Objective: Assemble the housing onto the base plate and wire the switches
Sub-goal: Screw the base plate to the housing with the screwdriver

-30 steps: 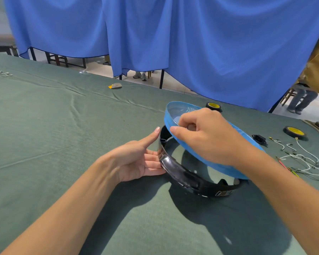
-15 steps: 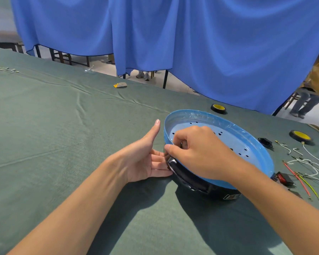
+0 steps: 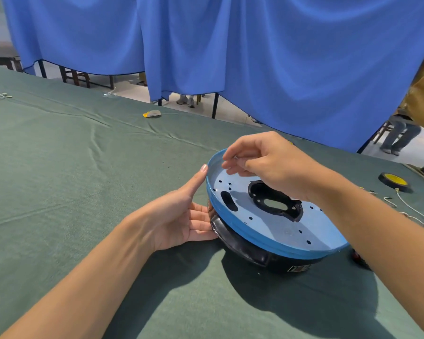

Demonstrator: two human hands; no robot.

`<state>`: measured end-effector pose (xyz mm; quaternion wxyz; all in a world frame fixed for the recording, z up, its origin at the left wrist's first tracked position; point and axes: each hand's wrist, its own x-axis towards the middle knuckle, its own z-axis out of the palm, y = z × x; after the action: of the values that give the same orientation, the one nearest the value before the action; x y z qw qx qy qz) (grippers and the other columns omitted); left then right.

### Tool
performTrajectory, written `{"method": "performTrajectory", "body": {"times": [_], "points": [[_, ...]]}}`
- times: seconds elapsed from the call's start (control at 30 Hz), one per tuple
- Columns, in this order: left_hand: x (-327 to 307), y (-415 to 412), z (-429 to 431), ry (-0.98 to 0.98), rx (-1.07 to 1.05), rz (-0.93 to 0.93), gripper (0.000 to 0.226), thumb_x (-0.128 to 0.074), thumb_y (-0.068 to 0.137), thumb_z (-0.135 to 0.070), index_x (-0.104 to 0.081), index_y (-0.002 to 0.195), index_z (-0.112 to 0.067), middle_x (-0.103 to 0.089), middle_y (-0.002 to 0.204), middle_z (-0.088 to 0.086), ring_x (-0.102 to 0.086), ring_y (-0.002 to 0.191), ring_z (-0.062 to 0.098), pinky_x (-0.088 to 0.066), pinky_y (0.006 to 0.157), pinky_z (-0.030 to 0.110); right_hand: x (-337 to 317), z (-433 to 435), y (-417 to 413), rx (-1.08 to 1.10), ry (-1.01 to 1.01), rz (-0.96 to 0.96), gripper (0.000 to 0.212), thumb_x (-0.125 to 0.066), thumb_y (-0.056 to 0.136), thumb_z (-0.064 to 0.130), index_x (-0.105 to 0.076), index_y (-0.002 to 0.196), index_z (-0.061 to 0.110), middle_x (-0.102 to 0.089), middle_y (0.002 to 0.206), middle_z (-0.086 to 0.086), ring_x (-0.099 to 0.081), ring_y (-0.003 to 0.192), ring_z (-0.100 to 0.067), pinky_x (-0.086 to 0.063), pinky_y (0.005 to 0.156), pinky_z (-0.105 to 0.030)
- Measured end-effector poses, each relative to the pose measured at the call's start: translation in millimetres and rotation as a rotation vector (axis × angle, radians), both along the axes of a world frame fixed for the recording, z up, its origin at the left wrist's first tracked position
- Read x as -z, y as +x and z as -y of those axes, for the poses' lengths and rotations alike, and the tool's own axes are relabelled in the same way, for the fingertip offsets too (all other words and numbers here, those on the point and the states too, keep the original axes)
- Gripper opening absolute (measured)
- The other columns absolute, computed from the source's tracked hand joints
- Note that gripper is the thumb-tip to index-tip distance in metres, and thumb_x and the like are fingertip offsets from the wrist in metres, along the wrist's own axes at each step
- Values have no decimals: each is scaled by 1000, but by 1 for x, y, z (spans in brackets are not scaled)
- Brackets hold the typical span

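Note:
A round blue base plate (image 3: 274,231) with small holes and a dark cut-out lies on top of the black ring-shaped housing (image 3: 250,253) on the green table. My left hand (image 3: 179,216) lies open against the housing's left side, its thumb touching the plate's rim. My right hand (image 3: 267,165) hovers above the plate's far-left part with its fingers loosely curled; a small shiny bit shows at its fingertips, too small to tell what it is. White wires (image 3: 411,209) lie on the cloth to the right.
Two yellow-and-black wheels (image 3: 394,181) lie at the far right. A small yellow-grey piece (image 3: 152,114) sits near the table's far edge. A small red-and-black part (image 3: 359,259) peeks out behind my right forearm. Blue curtains hang behind the table; a person stands at the right.
The blue plate has come down from a tilt to lie flat on the black housing. My right hand let go of its rim and lifted above it. My left hand stayed.

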<state>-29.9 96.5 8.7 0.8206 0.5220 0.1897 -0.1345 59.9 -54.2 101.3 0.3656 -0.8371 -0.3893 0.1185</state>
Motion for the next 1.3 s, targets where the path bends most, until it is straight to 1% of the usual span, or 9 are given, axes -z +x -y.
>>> {"method": "performTrajectory", "body": {"times": [0.1,0.23,0.37,0.7,0.83,1.0,1.1,1.2,1.3], "points": [[0,0,1,1,-8,-10,87,-70,59,-74,-65,93,7,-67,82,20,-69,65,27,-60,65,35,5,-3,6,-25,85,52,18,-58,92,-2,-69,90,12,-76,89,1,-71,88,-7,-54,91,-29],[-1,-1,0,14,-15,-28,94,-69,58,-75,-62,103,8,-64,93,22,-66,72,28,-61,69,37,9,-8,10,-53,121,86,10,-68,87,5,-69,87,15,-76,86,4,-69,80,-1,-51,80,-23],[0,0,-1,18,-25,-40,95,-70,58,-76,-61,104,7,-64,87,20,-63,69,27,-61,69,37,11,-8,14,-116,113,36,7,-73,85,9,-68,87,13,-76,80,-1,-70,77,-14,-56,81,-32],[-1,1,0,18,-36,-50,92,-67,61,-74,-61,104,7,-63,91,22,-63,71,28,-59,65,34,21,-11,16,-242,44,223,10,-73,82,4,-69,87,11,-74,79,-1,-71,75,-7,-56,79,-25],[-2,1,1,28,-48,-52,89,-66,62,-72,-60,103,7,-63,84,21,-63,66,27,-59,63,33,18,-10,17,-251,-17,288,10,-72,83,5,-70,89,13,-74,79,0,-71,76,-7,-56,78,-29],[-2,1,1,29,-50,-53,93,-67,61,-73,-61,108,7,-63,92,23,-63,71,28,-61,68,35,13,-11,15,-247,-106,377,6,-72,85,10,-71,87,15,-73,76,1,-69,69,-7,-57,74,-33],[-1,2,1,15,-61,-62,92,-63,65,-75,-61,107,7,-64,90,22,-65,69,27,-60,63,34,8,-12,12,-267,-194,475,7,-69,87,13,-71,86,19,-68,71,10,-63,66,-3,-56,70,-32],[0,2,1,-15,-66,-58,84,-60,73,-71,-62,105,7,-66,84,20,-67,66,26,-59,60,33,0,-15,9,-311,-297,603,12,-65,90,13,-71,88,23,-53,68,21,-46,67,7,-51,69,-31],[-1,2,2,9,-58,-41,75,-64,74,-63,-63,104,6,-67,84,20,-68,67,26,-60,62,34,-4,-19,6,-345,-343,648,13,-63,90,12,-70,89,23,-51,66,20,-41,66,8,-49,68,-31]]}}
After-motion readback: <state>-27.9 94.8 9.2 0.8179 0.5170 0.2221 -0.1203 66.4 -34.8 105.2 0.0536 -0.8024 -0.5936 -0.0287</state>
